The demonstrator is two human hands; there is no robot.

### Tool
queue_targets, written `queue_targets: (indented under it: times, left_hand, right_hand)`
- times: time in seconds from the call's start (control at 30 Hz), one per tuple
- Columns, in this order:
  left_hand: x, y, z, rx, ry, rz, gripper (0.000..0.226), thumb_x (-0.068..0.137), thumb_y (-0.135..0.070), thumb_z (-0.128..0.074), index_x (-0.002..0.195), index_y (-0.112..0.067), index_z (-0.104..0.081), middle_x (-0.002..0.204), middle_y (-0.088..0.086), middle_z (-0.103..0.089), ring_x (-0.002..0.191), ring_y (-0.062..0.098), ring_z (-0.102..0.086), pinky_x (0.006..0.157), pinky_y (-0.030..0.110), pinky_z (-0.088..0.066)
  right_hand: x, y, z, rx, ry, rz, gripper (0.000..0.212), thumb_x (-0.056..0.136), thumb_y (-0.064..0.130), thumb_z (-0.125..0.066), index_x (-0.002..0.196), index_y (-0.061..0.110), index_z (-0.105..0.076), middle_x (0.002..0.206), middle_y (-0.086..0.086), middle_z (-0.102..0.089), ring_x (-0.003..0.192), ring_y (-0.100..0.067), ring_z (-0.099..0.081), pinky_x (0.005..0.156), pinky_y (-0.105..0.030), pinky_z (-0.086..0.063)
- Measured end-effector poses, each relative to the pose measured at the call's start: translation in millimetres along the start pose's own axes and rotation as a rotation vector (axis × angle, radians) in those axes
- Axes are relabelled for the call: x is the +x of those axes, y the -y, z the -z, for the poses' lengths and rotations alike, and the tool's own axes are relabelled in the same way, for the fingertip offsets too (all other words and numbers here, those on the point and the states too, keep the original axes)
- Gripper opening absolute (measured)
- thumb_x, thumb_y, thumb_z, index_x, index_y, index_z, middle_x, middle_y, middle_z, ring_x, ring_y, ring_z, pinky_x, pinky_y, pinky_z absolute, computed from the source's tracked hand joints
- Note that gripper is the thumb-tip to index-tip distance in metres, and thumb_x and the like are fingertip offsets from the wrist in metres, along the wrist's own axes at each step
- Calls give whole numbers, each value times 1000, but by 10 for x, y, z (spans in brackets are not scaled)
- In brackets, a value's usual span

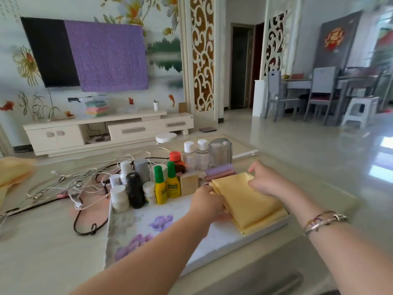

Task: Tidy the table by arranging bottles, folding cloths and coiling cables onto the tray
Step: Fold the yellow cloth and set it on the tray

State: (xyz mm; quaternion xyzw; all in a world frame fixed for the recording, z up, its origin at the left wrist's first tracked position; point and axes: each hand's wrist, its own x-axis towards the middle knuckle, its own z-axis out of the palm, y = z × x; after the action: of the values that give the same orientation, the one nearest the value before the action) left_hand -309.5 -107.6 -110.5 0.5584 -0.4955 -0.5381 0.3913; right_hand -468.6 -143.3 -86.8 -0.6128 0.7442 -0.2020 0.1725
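Both my hands, left point(207, 204) and right point(265, 182), grip the folded yellow cloth point(248, 201) on the tray point(136, 228); bottles point(168, 184) at ten o'clock could topple if nudged.

Smooth, faintly satiny yellow cloth point(246, 201); glossy plastic bottles point(168, 184); glossy floral tray point(136, 233); polished pale desk point(49, 252)
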Motion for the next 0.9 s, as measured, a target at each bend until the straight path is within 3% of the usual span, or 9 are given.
queue_targets:
  times: [0.1, 0.2, 0.27, 0.37, 0.5, 0.57, 0.63, 0.77, 0.9]
  left_hand:
    - [-14, 21, 16, 20, 16, 16, 26, 91, 3, -48, 107, -8, -65, 93, 13, -68, 76, 22, -67, 71, 38, -61]
    - [-55, 4, 27, 9, 41, 61, 29, 92, 6, -40, 104, -4, -65, 92, 11, -62, 75, 20, -63, 60, 34, -60]
    - [-72, 3, 34, 18, 43, 71, 26, 94, 5, -39, 94, -3, -63, 94, 12, -59, 77, 21, -62, 57, 33, -60]
    - [-103, -4, 62, -32, 36, 92, 24, 95, 4, -40, 85, -8, -59, 92, 10, -55, 75, 20, -58, 65, 39, -60]
    - [-180, -13, 141, -92, 23, 106, 36, 96, 5, -41, 129, -5, -50, 116, 16, -53, 81, 20, -58, 69, 41, -59]
    - [-241, -30, 203, -101, 20, 111, 40, 96, 6, -41, 134, -4, -45, 116, 16, -52, 86, 23, -59, 76, 43, -57]
    - [-319, -55, 301, -84, 21, 118, 30, 96, 7, -43, 124, -2, -51, 111, 16, -54, 96, 27, -59, 82, 44, -54]
    - [-458, -110, 672, -19, -20, 45, 23, 96, 3, -45, 115, -8, -53, 104, 11, -56, 93, 23, -57, 84, 46, -54]
    - [-704, -107, 1272, -91, -126, 3, 25, 94, 2, -51, 118, -3, -56, 102, 14, -59, 86, 24, -59, 69, 41, -56]
  right_hand:
    - [-113, 70, -42, -139, -10, 40, 48, 87, 1, -44, 134, 8, -36, 129, -15, -51, 114, -31, -52, 80, -30, -42]
    - [-244, 135, -61, -309, -65, 85, 43, 87, 2, -41, 129, 8, -37, 132, -14, -44, 123, -32, -42, 94, -36, -40]
    - [-276, 138, -101, -374, -71, 164, 46, 92, 10, -41, 138, 11, -34, 145, -11, -35, 134, -30, -31, 106, -39, -32]
    - [-320, 160, -208, -388, 45, 299, 53, 103, 31, -30, 153, 20, -15, 162, -2, 0, 149, -23, 0, 120, -42, -7]
    - [-365, 141, -392, -477, 231, 282, 59, 102, 47, -14, 154, 25, 4, 159, 1, 19, 147, -22, 16, 119, -44, 4]
    - [-375, 110, -433, -475, 253, 256, 60, 102, 49, -14, 154, 25, 5, 159, 1, 18, 147, -22, 15, 119, -44, 4]
    - [-398, 121, -409, -480, 205, 274, 60, 102, 48, -17, 154, 24, 0, 161, -1, 14, 148, -21, 12, 118, -45, 3]
    - [-575, 388, -327, -294, -82, 473, 52, 103, 40, -26, 151, 21, -19, 162, -3, -5, 149, -17, 0, 120, -40, -4]
    - [-918, 946, -384, 13, -45, 674, 44, 102, 35, -38, 145, 25, -35, 154, 9, -28, 142, -9, -25, 111, -26, -22]
